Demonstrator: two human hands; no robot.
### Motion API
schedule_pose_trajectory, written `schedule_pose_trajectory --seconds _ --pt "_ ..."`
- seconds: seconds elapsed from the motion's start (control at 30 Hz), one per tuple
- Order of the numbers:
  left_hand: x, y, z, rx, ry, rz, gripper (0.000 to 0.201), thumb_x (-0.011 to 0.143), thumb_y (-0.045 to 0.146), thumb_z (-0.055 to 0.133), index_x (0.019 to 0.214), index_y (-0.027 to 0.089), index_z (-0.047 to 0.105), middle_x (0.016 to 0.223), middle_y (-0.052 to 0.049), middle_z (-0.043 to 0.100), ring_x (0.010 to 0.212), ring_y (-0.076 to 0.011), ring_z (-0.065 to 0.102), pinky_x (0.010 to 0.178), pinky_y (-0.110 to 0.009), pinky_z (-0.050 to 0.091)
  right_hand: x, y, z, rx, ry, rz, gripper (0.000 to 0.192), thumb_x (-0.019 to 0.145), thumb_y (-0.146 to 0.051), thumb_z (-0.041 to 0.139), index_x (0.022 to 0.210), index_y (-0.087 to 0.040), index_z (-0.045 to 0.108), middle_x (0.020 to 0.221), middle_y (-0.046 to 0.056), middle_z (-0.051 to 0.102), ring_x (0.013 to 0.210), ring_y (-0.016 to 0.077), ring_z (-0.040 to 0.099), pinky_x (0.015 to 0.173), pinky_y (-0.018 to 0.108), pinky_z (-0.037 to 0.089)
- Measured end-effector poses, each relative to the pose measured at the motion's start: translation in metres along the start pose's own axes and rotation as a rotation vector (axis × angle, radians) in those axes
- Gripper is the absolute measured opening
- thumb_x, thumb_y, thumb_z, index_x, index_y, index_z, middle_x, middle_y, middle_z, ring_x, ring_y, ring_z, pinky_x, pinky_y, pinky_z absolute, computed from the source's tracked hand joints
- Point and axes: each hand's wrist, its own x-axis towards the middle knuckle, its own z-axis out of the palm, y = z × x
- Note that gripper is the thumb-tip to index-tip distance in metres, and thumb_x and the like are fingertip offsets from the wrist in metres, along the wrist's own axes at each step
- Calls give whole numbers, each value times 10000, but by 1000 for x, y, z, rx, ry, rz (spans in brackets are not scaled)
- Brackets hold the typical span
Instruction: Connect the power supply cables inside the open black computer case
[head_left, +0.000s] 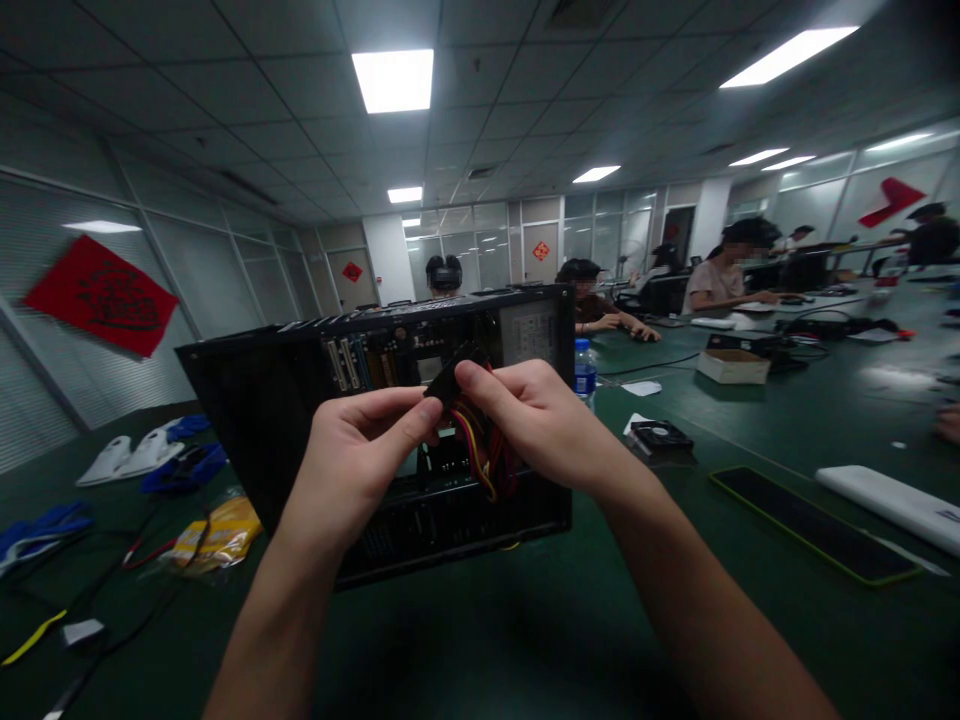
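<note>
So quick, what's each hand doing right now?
Left hand: grip closed, pinching the black connector.
Right hand: grip closed on the same connector and its coloured wires.

Computer case (247, 420): dark sheet metal, matt painted finish, smooth panels. Connector (450, 380) pinched by the left hand (352, 460) and right hand (532, 420): black plastic, its wires (480, 450) in glossy red and yellow insulation. Table (525, 620): green matt covering; the packet (214, 535) near left is shiny yellow plastic film.

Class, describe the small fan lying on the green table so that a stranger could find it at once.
Start at the open computer case standing on the green table. Just past its right edge, below the water bottle, lies the small fan. It is flat, square and black, with white paper scraps beside it.
</note>
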Motion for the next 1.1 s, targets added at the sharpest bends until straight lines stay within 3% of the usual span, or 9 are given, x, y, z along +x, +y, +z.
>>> schedule_pose_trajectory --seconds 0.33,0.67,0.93,1.1 --pt "-1 1 -2 -88 66 18 315 727 408 784 944 180 776 879 -64 776 797 -219 718 753 -326 594 -1 -1 -1 -3 14 -16 614 907 -665 421 598 -145 532 550 -6 475 504 85 414 445 215 290" --pt "-5 14 -5 144 102 70 291 715 417 786 890 184 784 848 -49 778 748 -217 719 677 -292 595 1 4 6 22 59 -34 637 904 -675 412 561 -149 517 524 -16 436 485 79 373 438 225 248" --pt "-8 14 -4 152 79 38 276 747 405 763 913 186 788 815 -44 777 721 -209 716 673 -285 584 4 9 16 30 158 -63 629 918 -648 420 542 -152 510 507 -16 435 474 80 367 430 225 242" --pt "-4 11 -5 88 -10 -25 279 775 428 731 877 176 790 740 -37 763 695 -192 695 650 -260 551 3 9 16 -31 180 -82 609 920 -633 435 535 -161 465 504 -24 413 477 76 357 433 223 239"
